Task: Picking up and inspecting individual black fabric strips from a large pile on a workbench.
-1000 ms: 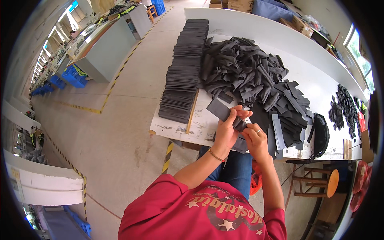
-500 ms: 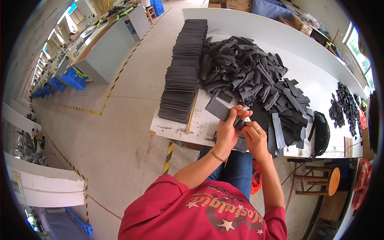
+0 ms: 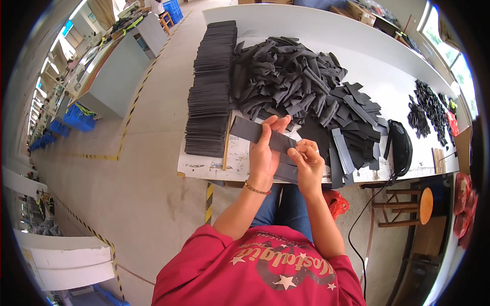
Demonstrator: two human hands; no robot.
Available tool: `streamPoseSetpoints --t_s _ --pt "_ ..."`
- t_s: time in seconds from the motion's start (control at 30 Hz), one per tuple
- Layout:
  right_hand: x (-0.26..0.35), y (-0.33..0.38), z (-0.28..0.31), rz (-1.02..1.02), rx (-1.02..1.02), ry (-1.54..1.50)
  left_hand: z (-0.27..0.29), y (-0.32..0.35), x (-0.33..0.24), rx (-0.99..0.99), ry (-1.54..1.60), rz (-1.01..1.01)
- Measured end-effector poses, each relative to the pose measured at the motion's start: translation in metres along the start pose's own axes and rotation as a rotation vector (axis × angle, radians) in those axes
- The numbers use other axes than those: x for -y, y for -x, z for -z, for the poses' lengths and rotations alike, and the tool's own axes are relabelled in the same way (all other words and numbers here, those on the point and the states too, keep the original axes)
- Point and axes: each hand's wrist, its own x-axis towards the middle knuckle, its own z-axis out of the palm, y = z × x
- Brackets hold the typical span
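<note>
A flat black fabric strip [image 3: 246, 129] stretches between my hands above the table's front edge. My left hand [image 3: 264, 155] has its thumb across the strip's middle, with the fingers behind it, palm turned up. At the strip's right end my right hand [image 3: 309, 166] pinches it between thumb and fingers. Under my hands more dark pieces [image 3: 287, 172] lie at the table edge, partly hidden. Just beyond is a big heap of black folded strips [image 3: 291, 76]. Left of it runs a long, tightly packed row of black pieces [image 3: 209, 97].
A wooden strip [image 3: 226, 145] edges the row on the white table [image 3: 201, 166]. Flat dark pieces [image 3: 357, 122], a black pouch-like item [image 3: 399, 148] with a cord, and a smaller dark pile [image 3: 431, 109] lie rightward. A wooden stool [image 3: 424, 205] stands below the table at right.
The strip, bunched at my right fingers before, is now spread out flat between both hands. The whole view has shifted, so the table appears farther left and higher.
</note>
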Motion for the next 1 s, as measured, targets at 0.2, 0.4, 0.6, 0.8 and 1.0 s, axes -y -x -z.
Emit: streamPoseSetpoints --t_s 0.2,0.4,0.6,0.8,1.0 --pt "0.034 -0.009 0.012 -0.474 0.030 -0.402 0.004 0.002 0.008 0.131 0.012 0.039" --pt "0.004 -0.007 0.021 -0.403 0.040 -0.447 0.009 0.006 0.017 0.180 0.028 0.121" --pt "-0.002 0.006 0.024 -0.087 0.013 0.041 0.026 0.005 0.004 -0.130 -0.124 0.103" --pt "-0.015 0.021 0.035 -0.098 -0.022 0.245 0.050 0.015 -0.008 -0.342 -0.233 0.166" --pt "-0.050 0.044 0.054 -0.314 -0.096 0.106 0.092 0.038 0.018 -0.304 -0.898 0.033"
